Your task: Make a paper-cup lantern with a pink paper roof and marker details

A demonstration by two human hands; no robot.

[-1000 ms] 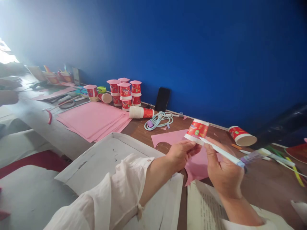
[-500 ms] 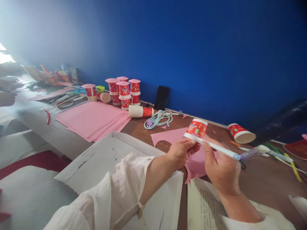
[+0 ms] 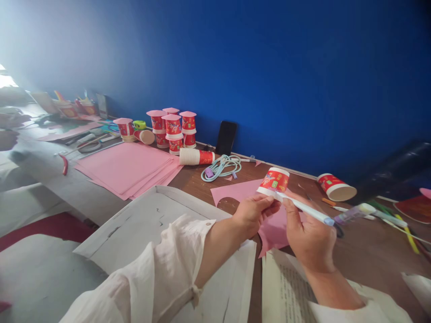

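I have the left grip [image 3: 252, 216] pinched on the rim of an upturned red-and-white paper cup [image 3: 274, 180] over cut pink paper [image 3: 227, 192]; the right grip [image 3: 309, 231] clasps a slender pale-blue pen [image 3: 311, 210], tip beside that rim.

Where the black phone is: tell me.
In the head view, the black phone stands near the middle, leaning against the blue wall, behind the coiled pale-blue cable and right of the pink-topped red cups.

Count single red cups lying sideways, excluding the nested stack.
2 clear: left cup, between the lone pink-topped cup and cup towers; right cup, near the blue wall. Red item at right edge unclear; others may be hidden.
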